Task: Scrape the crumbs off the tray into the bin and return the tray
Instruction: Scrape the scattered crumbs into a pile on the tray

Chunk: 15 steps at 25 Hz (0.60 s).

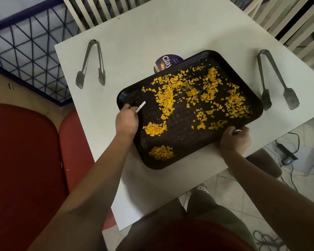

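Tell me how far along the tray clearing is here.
Early. Done: a few yellow crumbs heaped near the tray edge. In hand: left hand holds a white scraper; right hand grips the rim. Left: most crumbs scattered, no bin visible, tray on the table.

Tub [163, 63], at the tray's [170, 160] 11 o'clock: mostly hidden behind the rim, label cut to "Cla". White scraper [141, 106]: lower end buried in left hand [126, 122]. Right hand [234, 139]: fingertips hidden under the tray's edge at 4 o'clock. Chairs [91, 13] at 12 o'clock: cropped by the top edge.
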Tool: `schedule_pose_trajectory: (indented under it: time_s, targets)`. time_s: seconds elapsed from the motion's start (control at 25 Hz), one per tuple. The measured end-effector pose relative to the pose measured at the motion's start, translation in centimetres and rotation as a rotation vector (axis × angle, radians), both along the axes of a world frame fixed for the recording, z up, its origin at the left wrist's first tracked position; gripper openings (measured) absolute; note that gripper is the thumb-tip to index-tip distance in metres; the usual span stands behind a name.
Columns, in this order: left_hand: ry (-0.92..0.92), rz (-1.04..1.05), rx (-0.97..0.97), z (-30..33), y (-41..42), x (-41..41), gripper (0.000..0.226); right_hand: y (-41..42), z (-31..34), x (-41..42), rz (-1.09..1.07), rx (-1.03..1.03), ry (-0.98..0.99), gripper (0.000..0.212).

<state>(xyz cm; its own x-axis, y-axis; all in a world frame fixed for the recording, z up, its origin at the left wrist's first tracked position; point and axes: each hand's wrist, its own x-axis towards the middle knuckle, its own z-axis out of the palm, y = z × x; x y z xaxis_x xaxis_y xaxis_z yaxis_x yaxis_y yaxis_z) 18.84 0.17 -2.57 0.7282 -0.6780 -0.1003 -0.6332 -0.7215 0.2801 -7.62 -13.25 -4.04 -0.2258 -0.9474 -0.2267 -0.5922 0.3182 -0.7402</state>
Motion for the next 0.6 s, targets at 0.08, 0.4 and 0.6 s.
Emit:
schedule_pose_trajectory:
  time_s: [0.08, 0.4, 0.6]
  targets:
    - [0.020, -0.081, -0.008, -0.1, -0.4, -0.1, 0.031, -0.1, -0.1, 0.0, -0.002, 0.002, 0.004, 0.033]
    - [-0.001, -0.650, 0.045, 0.5, 1.0, -1.7, 0.028, 0.0, 0.0, 0.0, 0.001, 0.001, -0.006, 0.033]
    - [-0.112, -0.385, -0.064, 0.7, 2.2, -0.7, 0.023, 0.0, 0.2, 0.1, -0.004, -0.007, -0.013, 0.032]
